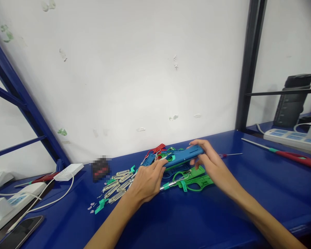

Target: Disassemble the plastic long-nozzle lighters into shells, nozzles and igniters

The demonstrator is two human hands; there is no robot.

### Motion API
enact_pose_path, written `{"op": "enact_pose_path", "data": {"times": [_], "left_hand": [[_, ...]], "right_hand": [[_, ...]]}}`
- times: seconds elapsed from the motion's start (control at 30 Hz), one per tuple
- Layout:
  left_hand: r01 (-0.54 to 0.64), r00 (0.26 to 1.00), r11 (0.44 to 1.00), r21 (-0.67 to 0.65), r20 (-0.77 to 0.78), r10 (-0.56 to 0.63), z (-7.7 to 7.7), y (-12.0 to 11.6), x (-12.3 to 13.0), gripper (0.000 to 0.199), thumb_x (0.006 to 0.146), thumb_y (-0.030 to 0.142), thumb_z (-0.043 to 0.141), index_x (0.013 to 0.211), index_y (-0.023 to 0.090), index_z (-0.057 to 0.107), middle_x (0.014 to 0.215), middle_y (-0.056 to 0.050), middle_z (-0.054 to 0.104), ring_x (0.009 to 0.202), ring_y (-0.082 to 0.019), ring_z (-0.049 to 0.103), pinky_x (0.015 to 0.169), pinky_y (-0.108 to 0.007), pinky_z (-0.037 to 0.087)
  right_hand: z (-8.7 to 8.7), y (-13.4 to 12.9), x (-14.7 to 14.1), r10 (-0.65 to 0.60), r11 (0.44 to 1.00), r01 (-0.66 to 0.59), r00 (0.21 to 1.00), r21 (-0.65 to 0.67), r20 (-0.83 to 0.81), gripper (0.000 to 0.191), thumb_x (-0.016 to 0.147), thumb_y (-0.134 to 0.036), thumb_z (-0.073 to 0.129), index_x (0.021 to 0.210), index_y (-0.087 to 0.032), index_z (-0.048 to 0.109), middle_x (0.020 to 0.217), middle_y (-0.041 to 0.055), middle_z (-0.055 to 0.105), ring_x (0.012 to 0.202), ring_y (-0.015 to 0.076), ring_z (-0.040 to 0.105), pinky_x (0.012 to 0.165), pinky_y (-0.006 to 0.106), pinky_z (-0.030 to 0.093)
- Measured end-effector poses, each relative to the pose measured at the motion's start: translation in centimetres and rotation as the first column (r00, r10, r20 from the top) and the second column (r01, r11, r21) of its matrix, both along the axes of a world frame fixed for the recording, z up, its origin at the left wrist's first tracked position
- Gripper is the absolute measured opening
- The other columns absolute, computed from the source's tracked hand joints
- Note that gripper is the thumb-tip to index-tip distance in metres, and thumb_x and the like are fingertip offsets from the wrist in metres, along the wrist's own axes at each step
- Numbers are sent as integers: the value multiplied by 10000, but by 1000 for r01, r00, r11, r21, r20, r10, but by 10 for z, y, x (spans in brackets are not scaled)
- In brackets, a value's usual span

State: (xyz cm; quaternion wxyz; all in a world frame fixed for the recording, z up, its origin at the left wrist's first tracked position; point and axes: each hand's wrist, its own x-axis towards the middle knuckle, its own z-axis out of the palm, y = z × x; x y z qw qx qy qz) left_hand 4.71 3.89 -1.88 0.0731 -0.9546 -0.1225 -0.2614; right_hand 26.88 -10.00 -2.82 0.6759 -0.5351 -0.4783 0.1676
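Observation:
A blue stick-lighter handle (185,155) is held up over the parts pile, tilted slightly upward to the right. My left hand (150,180) grips its left end with the fingers closed, hiding that end. Around its right end my right hand (212,164) is curled, thumb and fingers on opposite sides. Beneath my hands lie green lighter casings (202,182) with a metal tube (162,188). Behind them are red casing pieces (158,149) and another blue casing (149,159). Clear fuel tanks (117,197) and teal triggers (100,206) lie left of my left hand.
On the right rest a red stick lighter (298,158), a thin-tipped tool (229,155) and a white power strip (285,136). At left are a phone (23,232), a white adapter box (69,172) with cable, and another power strip (20,200). A white wall (150,69) stands behind.

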Motion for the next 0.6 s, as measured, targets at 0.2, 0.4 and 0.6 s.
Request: {"op": "enact_pose_path", "data": {"times": [0.2,0.4,0.6], "left_hand": [[-23,1000,1000,-3,-1,23,-5,4,0,326,1049,312,673,1340,172,624,1205,-82,700,923,-195,726,771,-361,647],[-43,999,999,-8,-12,43,-4,5,-1,334,1049,315,673,1348,175,622,1224,-87,696,938,-199,726,783,-368,648],[-47,999,999,-12,-26,47,-2,4,-1,337,1051,309,670,1357,178,618,1228,-87,697,940,-200,727,783,-368,650]], "right_hand": [[2,-1,-2,13,999,-15,999,-38,-48,397,1060,-475,597,1344,-197,595,1145,64,681,808,147,666,695,311,586],[5,-2,-1,20,994,-27,997,-102,-73,394,1065,-505,580,1281,-179,627,961,20,684,723,135,650,677,309,574],[6,-4,0,33,990,-39,998,-135,-46,397,1066,-530,565,1217,-173,651,921,11,678,711,134,641,681,311,568]]}}
